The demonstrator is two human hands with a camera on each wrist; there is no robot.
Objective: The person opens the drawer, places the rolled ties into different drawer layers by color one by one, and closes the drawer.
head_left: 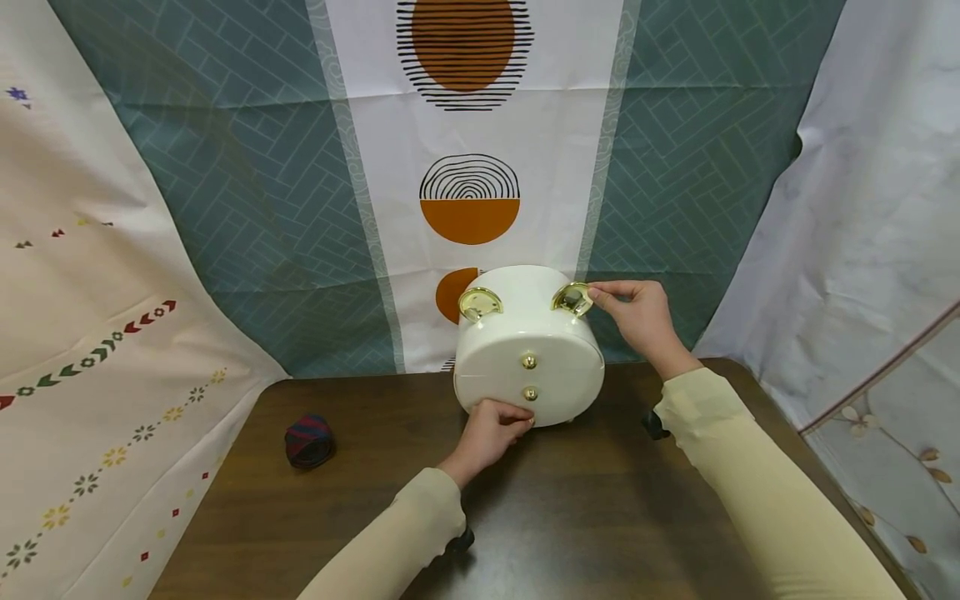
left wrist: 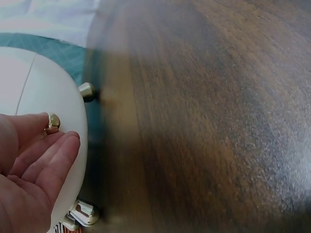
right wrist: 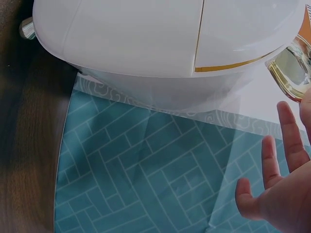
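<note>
A glossy white rounded box point(head_left: 480, 371) with gold fittings stands at the far side of the table. Two gold loop-shaped handles rise from its top, the left handle point(head_left: 480, 305) and the right handle point(head_left: 573, 298). Down its front run small gold knobs point(head_left: 528, 361). My left hand point(head_left: 491, 433) is low on the front, its thumb and fingers pinching the bottom gold knob point(left wrist: 53, 122). With thumb and forefinger my right hand point(head_left: 637, 312) grips the outer edge of the right handle; its other fingers point(right wrist: 290, 141) spread away from the box.
Left of the box, a rolled dark striped cloth point(head_left: 309, 442) lies on the brown wooden table point(head_left: 360, 517). A patterned teal and white curtain point(head_left: 292, 233) hangs right behind the box. Light cloths hang on both sides.
</note>
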